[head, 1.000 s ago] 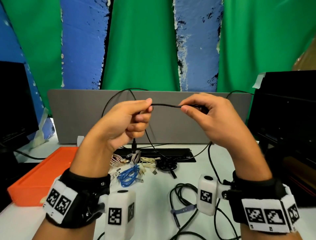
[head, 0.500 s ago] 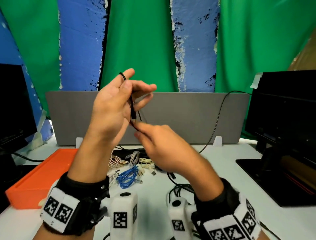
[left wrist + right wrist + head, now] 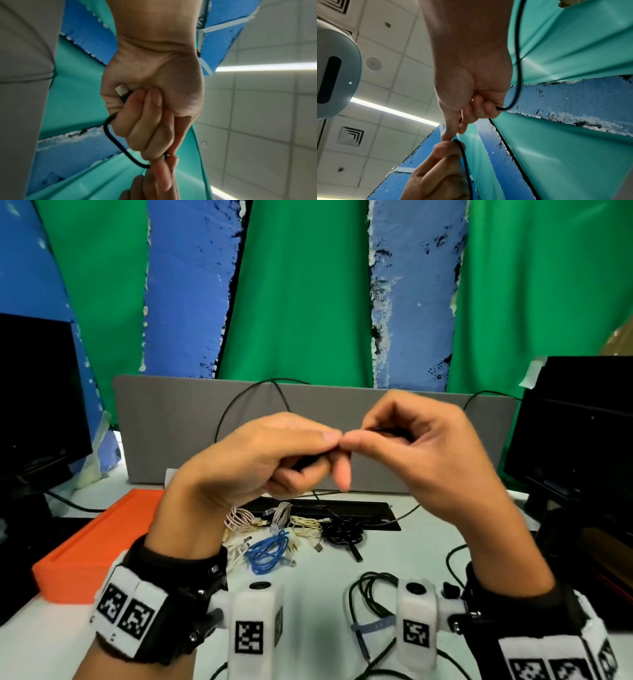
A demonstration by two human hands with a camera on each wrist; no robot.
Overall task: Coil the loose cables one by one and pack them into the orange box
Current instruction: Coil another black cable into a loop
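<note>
1. Black cable (image 3: 236,405) is held up at the centre of the head view, pinched between both hands in front of the grey divider panel (image 3: 164,433).
2. Left hand (image 3: 253,460): fingers (image 3: 137,121) curl round the cable, with its silver plug (image 3: 121,90) against the palm and a small loop jutting out beside them.
3. Right hand (image 3: 421,453): thumb and forefinger pinch the cable right beside the left thumb tip; the other fingers (image 3: 479,108) curl over it, and the cable arcs away at the upper right of the right wrist view.
4. Orange box (image 3: 89,546) sits on the white table (image 3: 318,580) at lower left.
5. Bundled cables lie at the middle: blue cable (image 3: 270,553), beige ones, a black coil (image 3: 342,532).
6. Another black cable (image 3: 370,597) lies loose at the bottom centre.
</note>
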